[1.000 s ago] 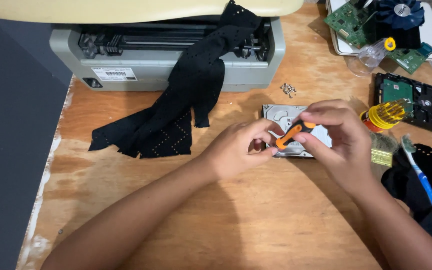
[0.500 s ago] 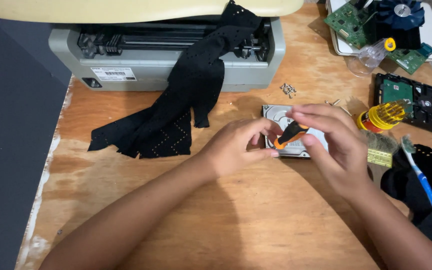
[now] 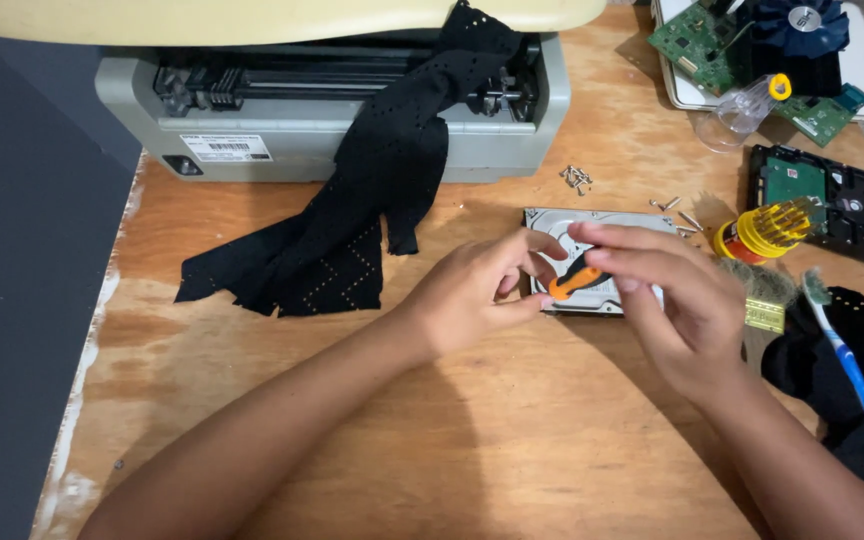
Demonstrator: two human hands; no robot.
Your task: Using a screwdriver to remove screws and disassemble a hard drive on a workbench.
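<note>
An opened silver hard drive (image 3: 607,255), flat and metallic with a shiny round platter showing, is lying on a worn, pale plywood table (image 3: 512,440). Over the drive, the right hand (image 3: 667,300) is pinching a small screwdriver with an orange and black handle (image 3: 577,280), its fingers closed around the handle. The left hand (image 3: 477,295) is resting at the drive's left edge, its fingertips curled in and touching the screwdriver's lower end; whether it is truly gripping cannot be told.

Just behind the drive, loose little metal screws (image 3: 577,178) are lying scattered on the wood. To the drive's right, a round yellow bit holder (image 3: 767,230) is standing with slim bits stuck in it. Farther right of the drive, a second black hard drive (image 3: 842,205) is showing a green circuit board, and a blue toothbrush (image 3: 857,385) is lying on dark cloth. Behind and left of the drive, a grey printer (image 3: 322,120) is sitting with a black perforated fabric (image 3: 352,225) draped out of it.
</note>
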